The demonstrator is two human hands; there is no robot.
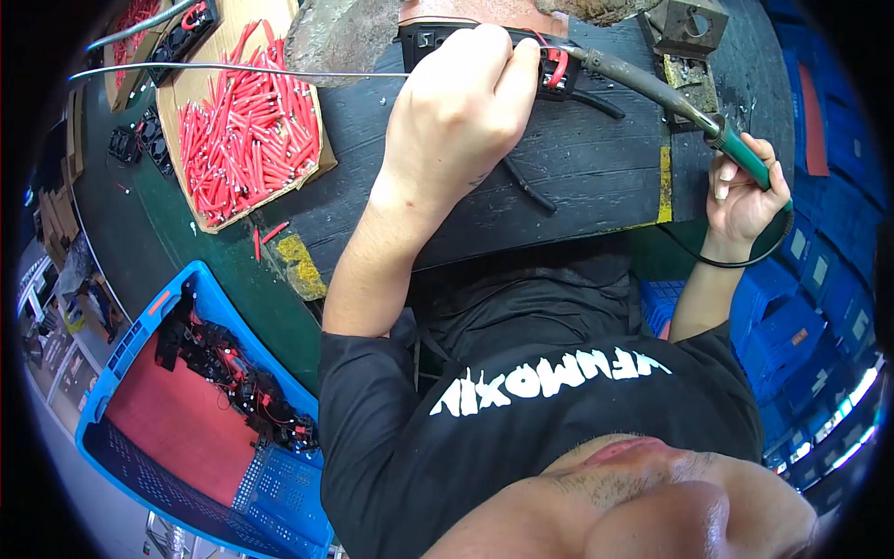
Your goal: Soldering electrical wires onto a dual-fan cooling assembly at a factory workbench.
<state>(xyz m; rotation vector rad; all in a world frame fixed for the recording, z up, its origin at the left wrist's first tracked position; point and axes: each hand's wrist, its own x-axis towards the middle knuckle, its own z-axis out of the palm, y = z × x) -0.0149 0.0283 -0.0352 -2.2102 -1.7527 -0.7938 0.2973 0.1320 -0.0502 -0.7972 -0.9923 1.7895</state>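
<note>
My left hand (456,107) is closed, with a long silver solder wire (242,69) running from it to the left. It rests over a black plastic housing (426,39) at the far edge of the dark worktable (596,168), hiding part of it. A red wire loop (558,69) shows on the housing's right end, and a black cable (531,189) lies below. In my right hand (742,200) is a soldering iron (652,88) with a green handle, gripped by the fingers. Its tip reaches the housing near the red loop; exact contact is too small to make out.
At left, a cardboard tray (328,158) holds many short red wires, with two loose ones beside it. A blue crate (93,424) at lower left contains black parts with red wires. Black fans (154,140) lie further left. A metal block (687,26) stands at far right.
</note>
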